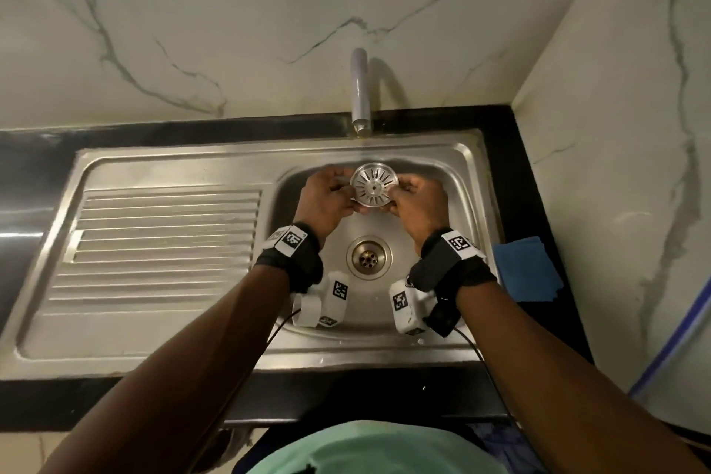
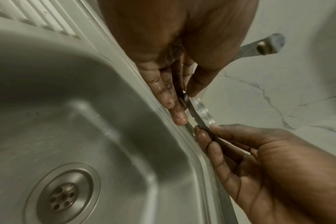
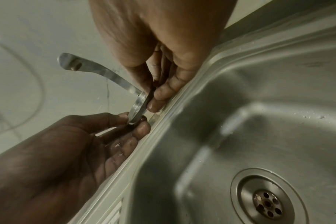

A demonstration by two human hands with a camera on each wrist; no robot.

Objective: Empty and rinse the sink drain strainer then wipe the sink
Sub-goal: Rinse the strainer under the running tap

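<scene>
The round metal drain strainer [image 1: 374,185] is held up over the back of the sink basin [image 1: 438,204], just below the tap spout [image 1: 361,88], with its slotted face towards me. My left hand [image 1: 340,185] pinches its left edge and my right hand [image 1: 409,189] pinches its right edge. In the left wrist view the strainer [image 2: 199,112] shows edge-on between the left hand [image 2: 184,104] and the right hand [image 2: 205,128]. The right wrist view shows the same strainer [image 3: 137,109], right hand [image 3: 152,97] and left hand [image 3: 133,122]. The fingers look wet. The open drain [image 1: 368,257] lies below.
A folded blue cloth [image 1: 527,269] lies on the black counter right of the sink. A ribbed draining board [image 1: 165,239] fills the sink's left half. Marble wall [image 1: 231,31] stands behind, with a side wall [image 1: 623,165] on the right.
</scene>
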